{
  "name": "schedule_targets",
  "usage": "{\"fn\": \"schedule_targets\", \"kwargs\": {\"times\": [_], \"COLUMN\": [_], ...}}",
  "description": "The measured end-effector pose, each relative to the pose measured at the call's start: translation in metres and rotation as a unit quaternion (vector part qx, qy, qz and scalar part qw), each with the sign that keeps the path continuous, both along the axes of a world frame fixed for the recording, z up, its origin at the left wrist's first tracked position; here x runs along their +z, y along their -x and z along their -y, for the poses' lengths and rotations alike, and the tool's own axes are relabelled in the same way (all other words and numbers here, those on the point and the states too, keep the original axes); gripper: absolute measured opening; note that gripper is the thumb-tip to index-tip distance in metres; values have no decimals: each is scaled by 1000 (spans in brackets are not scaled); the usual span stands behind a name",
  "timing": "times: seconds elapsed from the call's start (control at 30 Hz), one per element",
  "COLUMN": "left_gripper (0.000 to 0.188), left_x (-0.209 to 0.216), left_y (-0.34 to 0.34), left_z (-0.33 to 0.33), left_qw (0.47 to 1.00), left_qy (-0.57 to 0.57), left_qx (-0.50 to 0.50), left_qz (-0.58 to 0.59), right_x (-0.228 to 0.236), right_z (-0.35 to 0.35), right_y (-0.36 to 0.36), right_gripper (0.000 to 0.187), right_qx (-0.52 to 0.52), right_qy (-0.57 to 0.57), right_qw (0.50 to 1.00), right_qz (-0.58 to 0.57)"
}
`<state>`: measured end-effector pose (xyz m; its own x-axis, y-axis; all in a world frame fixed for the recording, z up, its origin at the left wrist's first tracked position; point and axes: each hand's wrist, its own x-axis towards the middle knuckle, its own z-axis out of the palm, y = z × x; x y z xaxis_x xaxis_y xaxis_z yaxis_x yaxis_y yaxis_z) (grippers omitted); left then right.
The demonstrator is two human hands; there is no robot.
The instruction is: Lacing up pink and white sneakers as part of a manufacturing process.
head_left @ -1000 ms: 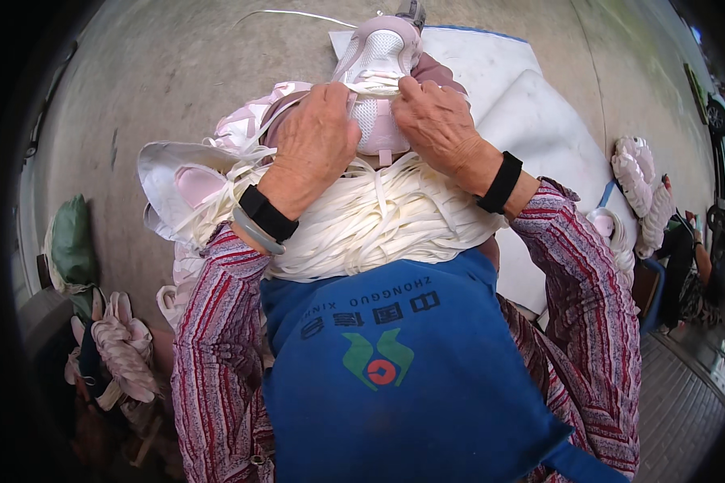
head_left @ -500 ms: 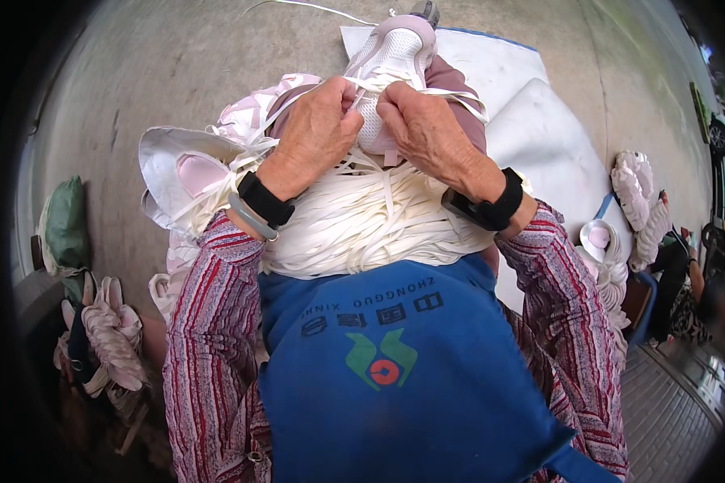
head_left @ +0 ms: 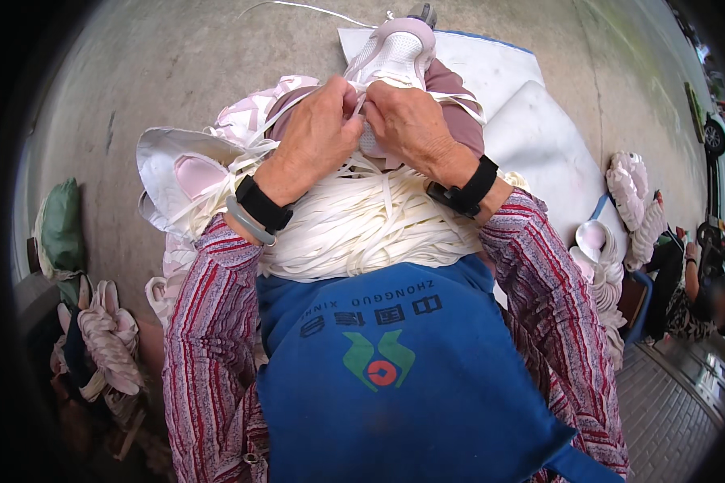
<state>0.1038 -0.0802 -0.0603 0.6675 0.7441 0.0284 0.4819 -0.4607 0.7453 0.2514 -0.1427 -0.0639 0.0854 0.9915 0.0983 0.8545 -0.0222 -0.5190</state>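
Observation:
A white and pale pink sneaker upper (head_left: 399,58) lies across my lap, its toe end pointing away from me. My left hand (head_left: 318,133) is closed in a pinch at the left side of its lacing, on a white shoelace (head_left: 361,103). Close beside it, my right hand (head_left: 415,129) also pinches the lace, its fingertips almost meeting those of the left. The exact grip at the fingertips is partly hidden by the knuckles. Below both hands, a thick heap of loose cream-white laces (head_left: 370,221) covers my lap, above the blue apron (head_left: 411,362).
More pink and white uppers (head_left: 274,105) lie left of my knees, near a white fabric piece (head_left: 163,173). Strung bundles of uppers (head_left: 113,334) are at the lower left, with others (head_left: 630,189) at the right. White sheeting (head_left: 540,129) spreads beyond my right knee. Another person (head_left: 693,282) sits far right.
My right hand has moved left and closer to my left hand, over the shoe's lacing. The left hand has barely shifted.

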Motion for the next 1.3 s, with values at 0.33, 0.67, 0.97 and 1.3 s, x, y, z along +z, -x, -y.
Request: {"fn": "schedule_targets", "kwargs": {"times": [0.33,0.67,0.97,1.3], "left_gripper": [21,11,18,19], "left_x": [27,39,48,26], "left_y": [25,20,-4,5], "left_z": [29,59,63,19], "left_qw": [945,952,949,997], "left_qy": [-193,-8,259,63], "left_qx": [-252,-302,-171,-29], "left_qz": [76,42,-58,-32], "right_x": [67,55,24,13], "right_z": [64,83,43,42], "right_y": [-37,-51,-53,-49], "right_gripper": [16,16,19,18], "right_qx": [221,99,-19,3], "right_qy": [187,146,52,-8], "right_qw": [919,947,950,984], "right_qz": [-269,-270,-307,-176]}}
